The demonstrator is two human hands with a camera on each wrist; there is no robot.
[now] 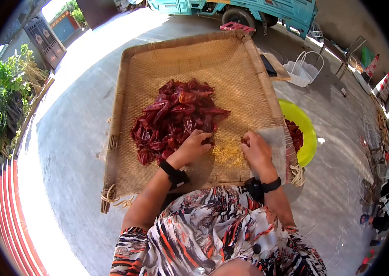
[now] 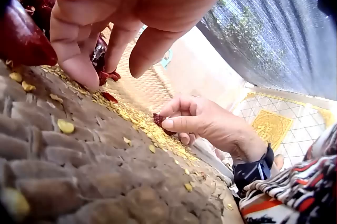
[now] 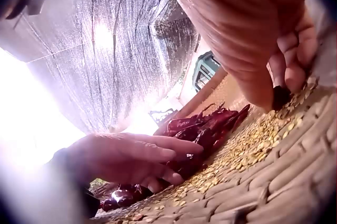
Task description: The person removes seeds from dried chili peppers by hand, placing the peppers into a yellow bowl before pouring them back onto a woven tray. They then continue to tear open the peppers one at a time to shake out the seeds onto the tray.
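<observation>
My left hand (image 1: 191, 149) is low over the tray, at the near right edge of the heap of dried red chilies (image 1: 176, 115). Its fingers come down around a dark red piece (image 2: 99, 53) beside the seeds, but I cannot tell whether they grip it or only touch it. My right hand (image 1: 256, 149) pinches a small scrap (image 2: 159, 120), dark red, between thumb and fingertips, just above the yellow seeds (image 1: 229, 155), which lie scattered between my two hands.

Heap and seeds both lie in the woven tray (image 1: 238, 92), the heap left of the seeds. A pale sheet (image 1: 272, 135) lies under my right wrist at the tray's near right corner. Just beyond that side, a lime bowl (image 1: 312, 142) holds more chilies (image 1: 294, 135). Farther up stand a white basket (image 1: 298, 76) and, past the tray's far end, a turquoise truck (image 1: 180, 7).
</observation>
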